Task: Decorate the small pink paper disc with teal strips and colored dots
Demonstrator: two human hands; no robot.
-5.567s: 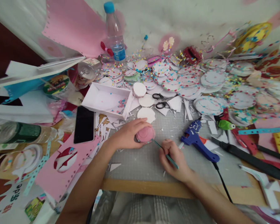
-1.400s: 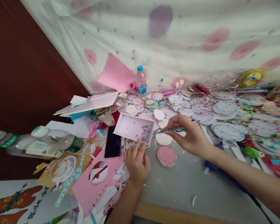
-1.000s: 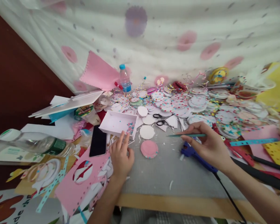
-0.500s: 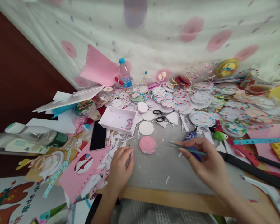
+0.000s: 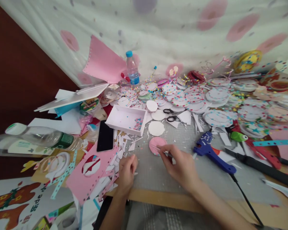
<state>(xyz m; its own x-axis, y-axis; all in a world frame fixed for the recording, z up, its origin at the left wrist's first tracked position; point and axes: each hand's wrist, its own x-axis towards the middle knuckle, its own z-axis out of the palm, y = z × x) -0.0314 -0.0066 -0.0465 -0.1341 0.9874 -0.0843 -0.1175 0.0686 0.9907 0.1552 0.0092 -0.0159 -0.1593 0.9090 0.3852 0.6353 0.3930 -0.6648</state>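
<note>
In my right hand [image 5: 180, 166] I pinch a pair of thin tweezers [image 5: 167, 154]. Their tips touch or hover just above a round pink paper disc [image 5: 156, 144] on the grey cutting mat [image 5: 156, 179]; I cannot tell which. My fingers cover part of its right edge. My left hand [image 5: 126, 171] rests closed at the mat's near left, beside a heap of white paper scraps [image 5: 112, 159], and nothing shows in it. Behind the pink disc lies a white paper disc [image 5: 156, 128]. A white open box [image 5: 117, 118] with small pink and blue bits stands farther left.
Right of my hand lies a blue glue gun [image 5: 210, 151], its cable running to the front edge. Black-handled scissors [image 5: 171, 115] lie behind. Stacked decorated paper discs [image 5: 180, 95] fill the back. Left are a phone [image 5: 105, 136] and a large plastic bottle [image 5: 45, 137].
My right hand has moved left with the tweezers, from beside the glue gun to the pink disc, uncovering the glue gun. My left hand's fingers have curled in more. The view has shifted slightly.
</note>
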